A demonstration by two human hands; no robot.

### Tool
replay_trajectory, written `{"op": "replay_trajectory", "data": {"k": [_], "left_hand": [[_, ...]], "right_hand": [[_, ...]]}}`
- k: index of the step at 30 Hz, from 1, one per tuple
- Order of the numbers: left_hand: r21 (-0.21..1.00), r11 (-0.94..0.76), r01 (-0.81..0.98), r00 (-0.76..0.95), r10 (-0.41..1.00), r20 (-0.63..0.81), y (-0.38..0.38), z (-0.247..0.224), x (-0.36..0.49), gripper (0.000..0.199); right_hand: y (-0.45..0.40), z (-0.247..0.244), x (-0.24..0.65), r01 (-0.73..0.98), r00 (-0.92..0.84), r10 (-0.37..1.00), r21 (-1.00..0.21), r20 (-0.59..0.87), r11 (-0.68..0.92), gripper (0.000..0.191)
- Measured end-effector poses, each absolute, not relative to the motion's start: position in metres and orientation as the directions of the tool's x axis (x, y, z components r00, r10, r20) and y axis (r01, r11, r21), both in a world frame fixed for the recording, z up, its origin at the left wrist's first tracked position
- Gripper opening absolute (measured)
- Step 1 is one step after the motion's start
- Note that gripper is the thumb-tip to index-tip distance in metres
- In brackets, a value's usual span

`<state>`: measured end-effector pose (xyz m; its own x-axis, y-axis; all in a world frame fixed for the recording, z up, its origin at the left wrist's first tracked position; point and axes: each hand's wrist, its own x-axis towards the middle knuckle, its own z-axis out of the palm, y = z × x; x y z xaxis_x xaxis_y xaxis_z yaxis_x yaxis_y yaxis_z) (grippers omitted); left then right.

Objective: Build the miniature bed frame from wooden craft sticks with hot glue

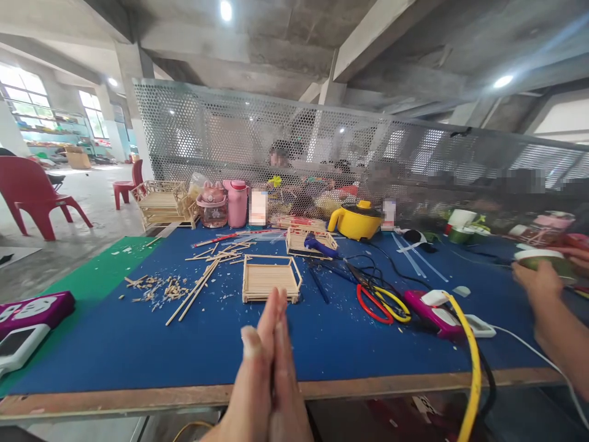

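Note:
My left hand (254, 368) and my right hand (288, 374) are pressed palm to palm at the front edge of the table, fingers stretched out and pointing forward. No object shows between them. Just beyond the fingertips sits a small tray-like frame of wooden sticks (268, 277), with low railings; the fingertips overlap its front edge in view. A second stick frame (299, 241) stands behind it, with a blue glue gun (321, 247) lying against it. Loose wooden sticks (197, 291) and short cut pieces (170, 287) are scattered to the left.
Red-handled scissors (375, 305), yellow-handled scissors (393, 304) and a purple power strip (435, 313) with a yellow cable lie right. A yellow pot (359, 221) and pink bottle (237, 204) stand by the perforated screen. Another person's hand (543, 285) holds a white-lidded container (547, 261) far right.

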<state>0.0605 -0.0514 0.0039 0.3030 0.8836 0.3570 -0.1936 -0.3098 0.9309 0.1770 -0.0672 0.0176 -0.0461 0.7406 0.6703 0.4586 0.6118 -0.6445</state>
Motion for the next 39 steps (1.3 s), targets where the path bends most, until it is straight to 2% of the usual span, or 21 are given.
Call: {"op": "replay_trajectory", "data": {"k": [3,6,9,16,21,24,28,39], "left_hand": [[0.888,-0.196,-0.415,0.150,0.948,0.279,-0.037,0.016,0.047,0.066],[0.871,-0.138,-0.472,0.012,0.987,0.162,-0.032,0.016,0.046,0.045],[0.854,-0.092,-0.512,-0.035,0.996,0.086,-0.035,0.011,0.050,0.029],[0.759,0.019,-0.651,0.050,0.999,0.018,-0.043,0.008,0.054,0.040],[0.680,0.141,-0.720,0.090,0.990,-0.110,-0.051,0.003,0.063,0.042],[0.686,0.104,-0.720,0.047,0.994,-0.101,-0.052,0.000,0.066,0.039],[0.733,0.022,-0.680,-0.033,0.998,-0.060,-0.051,0.000,0.066,0.041],[0.752,-0.015,-0.659,-0.022,1.000,0.001,-0.052,-0.003,0.067,0.038]], "right_hand": [[-0.072,0.012,0.169,0.451,0.004,0.731,-0.653,0.683,0.608,0.027],[-0.082,0.004,0.158,0.430,0.096,0.709,-0.672,0.698,0.603,0.023],[-0.089,-0.001,0.151,0.411,0.206,0.671,-0.686,0.712,0.601,0.017],[-0.078,0.006,0.145,0.558,0.150,0.570,-0.545,0.808,0.626,0.030],[-0.074,0.003,0.137,0.546,0.241,0.549,-0.580,0.800,0.605,0.018],[-0.074,0.000,0.137,0.541,0.255,0.586,-0.616,0.769,0.573,0.013],[-0.071,0.000,0.143,0.545,0.167,0.657,-0.624,0.735,0.560,0.011],[-0.069,0.010,0.153,0.670,-0.021,0.614,-0.445,0.789,0.594,0.009]]}}
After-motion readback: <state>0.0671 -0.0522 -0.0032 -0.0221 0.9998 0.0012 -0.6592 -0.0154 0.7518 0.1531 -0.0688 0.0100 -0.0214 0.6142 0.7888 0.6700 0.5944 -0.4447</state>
